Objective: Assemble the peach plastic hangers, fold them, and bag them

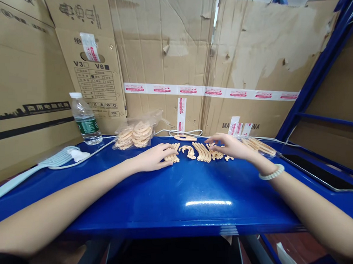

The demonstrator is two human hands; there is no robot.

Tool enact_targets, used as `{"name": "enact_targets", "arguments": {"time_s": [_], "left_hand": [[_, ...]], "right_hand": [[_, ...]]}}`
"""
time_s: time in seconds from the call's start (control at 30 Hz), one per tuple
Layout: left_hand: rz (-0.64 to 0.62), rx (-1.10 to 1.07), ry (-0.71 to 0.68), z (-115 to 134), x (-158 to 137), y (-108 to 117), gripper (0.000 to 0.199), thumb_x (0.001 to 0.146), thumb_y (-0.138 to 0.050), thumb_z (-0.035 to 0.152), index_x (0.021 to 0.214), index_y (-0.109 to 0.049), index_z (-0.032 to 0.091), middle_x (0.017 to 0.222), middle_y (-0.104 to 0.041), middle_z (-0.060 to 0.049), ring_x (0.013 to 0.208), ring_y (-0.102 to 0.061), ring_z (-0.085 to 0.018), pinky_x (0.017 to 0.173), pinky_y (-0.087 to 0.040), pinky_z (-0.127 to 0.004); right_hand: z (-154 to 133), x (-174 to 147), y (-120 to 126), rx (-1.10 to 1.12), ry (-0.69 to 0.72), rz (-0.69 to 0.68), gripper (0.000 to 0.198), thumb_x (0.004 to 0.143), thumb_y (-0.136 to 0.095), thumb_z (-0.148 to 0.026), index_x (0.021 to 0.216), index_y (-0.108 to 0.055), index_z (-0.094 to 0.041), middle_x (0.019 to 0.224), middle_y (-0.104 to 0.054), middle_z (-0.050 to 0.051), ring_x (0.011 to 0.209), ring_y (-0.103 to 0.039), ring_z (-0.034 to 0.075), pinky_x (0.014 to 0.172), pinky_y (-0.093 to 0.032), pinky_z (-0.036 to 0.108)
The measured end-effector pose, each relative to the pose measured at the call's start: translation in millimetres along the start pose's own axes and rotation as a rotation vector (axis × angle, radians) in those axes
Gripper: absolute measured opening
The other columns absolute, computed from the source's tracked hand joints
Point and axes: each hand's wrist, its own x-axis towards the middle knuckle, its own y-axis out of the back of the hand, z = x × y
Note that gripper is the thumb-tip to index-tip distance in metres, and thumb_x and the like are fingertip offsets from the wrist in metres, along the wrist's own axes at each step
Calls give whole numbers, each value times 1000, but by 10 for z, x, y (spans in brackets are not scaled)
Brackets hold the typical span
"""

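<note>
My left hand point(157, 157) lies low with its fingers stretched over a row of slim, curved light-wood pieces point(171, 157), partly covering them. My right hand point(227, 145) hovers with loosely bent, parted fingers at a cluster of small light-wood pieces point(215, 154); its fingertips hide some of them, and I cannot tell if they touch. Between my hands are a second row of curved wooden strips point(202, 152) and a few hook-shaped wooden pieces point(188, 151). An oval wooden frame piece point(185, 138) lies behind them.
On the blue table point(173, 199), clear bags of wooden pieces point(135, 134), a water bottle point(85, 121) and a pale blue brush point(35, 170) are at left. More wooden strips point(258, 146) and a dark phone point(319, 171) lie at right. Cardboard point(168, 60) walls the back; a white cable point(182, 131) runs along it.
</note>
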Motion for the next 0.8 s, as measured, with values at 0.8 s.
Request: {"name": "enact_targets", "arguments": {"time_s": [0.8], "left_hand": [[16, -50, -62, -24, 9, -60, 30, 93, -50, 30, 120, -59, 21, 120, -60, -9, 110, -57, -21, 96, -45, -37]], "right_hand": [[429, -170, 165, -37, -140, -413, 59, 71, -65, -38, 126, -49, -25, 126, -56, 9, 113, -53, 29, 95, -42, 39]]}}
